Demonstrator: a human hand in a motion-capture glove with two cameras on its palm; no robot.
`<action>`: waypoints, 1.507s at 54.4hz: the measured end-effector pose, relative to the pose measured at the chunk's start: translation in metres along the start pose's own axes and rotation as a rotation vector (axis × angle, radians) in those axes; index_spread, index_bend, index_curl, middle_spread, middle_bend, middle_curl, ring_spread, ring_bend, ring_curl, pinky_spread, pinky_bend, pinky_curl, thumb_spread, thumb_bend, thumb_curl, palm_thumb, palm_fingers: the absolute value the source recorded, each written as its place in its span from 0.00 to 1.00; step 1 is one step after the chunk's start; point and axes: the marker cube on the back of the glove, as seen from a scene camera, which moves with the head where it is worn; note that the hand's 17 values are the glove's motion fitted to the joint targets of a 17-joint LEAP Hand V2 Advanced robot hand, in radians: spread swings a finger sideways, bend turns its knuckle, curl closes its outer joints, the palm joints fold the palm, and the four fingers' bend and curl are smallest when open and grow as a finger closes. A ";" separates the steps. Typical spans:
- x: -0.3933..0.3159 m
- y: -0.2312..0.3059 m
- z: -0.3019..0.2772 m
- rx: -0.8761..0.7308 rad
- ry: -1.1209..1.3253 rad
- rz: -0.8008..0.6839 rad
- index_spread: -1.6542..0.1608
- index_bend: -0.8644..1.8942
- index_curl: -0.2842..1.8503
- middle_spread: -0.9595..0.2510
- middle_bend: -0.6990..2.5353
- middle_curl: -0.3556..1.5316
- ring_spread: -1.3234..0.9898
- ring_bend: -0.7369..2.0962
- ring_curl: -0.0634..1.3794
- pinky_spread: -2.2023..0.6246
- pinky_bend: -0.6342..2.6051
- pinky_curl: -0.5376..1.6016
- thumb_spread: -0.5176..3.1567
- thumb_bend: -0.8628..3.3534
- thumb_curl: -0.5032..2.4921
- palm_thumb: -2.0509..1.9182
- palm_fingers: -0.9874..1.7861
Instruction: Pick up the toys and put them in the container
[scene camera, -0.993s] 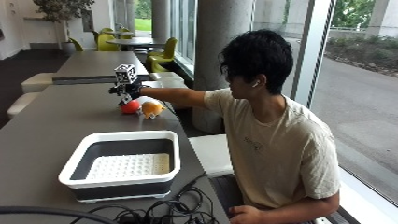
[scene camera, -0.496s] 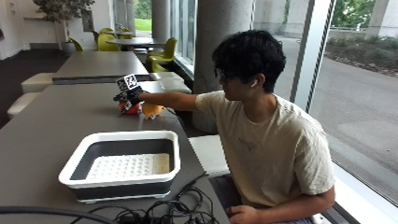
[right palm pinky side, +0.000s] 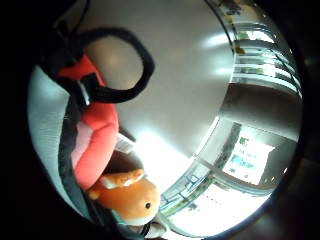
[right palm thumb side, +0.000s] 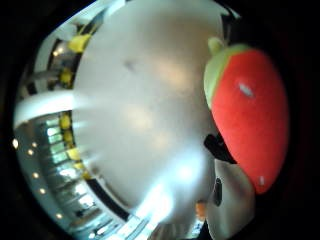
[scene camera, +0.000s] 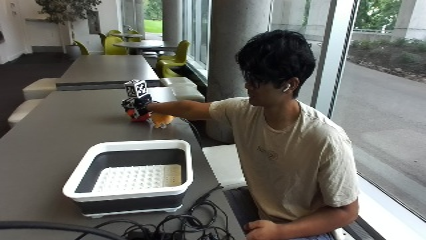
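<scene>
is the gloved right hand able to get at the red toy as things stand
Probably yes: the gloved right hand is already down on the red toy, which fills the thumb side palm view. The orange toy sits right beside it, but nothing covers the red one.

I wore a beige short-sleeved T-shirt (scene camera: 293, 150), a white earbud (scene camera: 287, 88), and a black glove (scene camera: 136, 106) with black straps (right palm pinky side: 117, 65) on my right hand.
</scene>
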 end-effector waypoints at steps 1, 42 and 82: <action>-0.004 0.006 -0.002 -0.027 -0.022 -0.026 0.74 0.38 0.20 0.71 0.30 0.35 0.50 0.48 0.35 0.73 0.50 0.42 0.56 0.27 0.31 0.66 0.52; -0.078 0.175 -0.163 0.272 -0.334 -0.850 0.73 0.38 0.28 0.53 0.34 0.47 0.37 0.55 0.45 0.64 0.51 0.45 0.40 0.25 0.44 0.70 0.63; -0.184 0.366 -0.225 0.235 -0.504 -1.274 0.71 0.38 0.36 0.49 0.33 0.58 0.36 0.56 0.50 0.64 0.52 0.46 0.38 0.23 0.51 0.70 0.61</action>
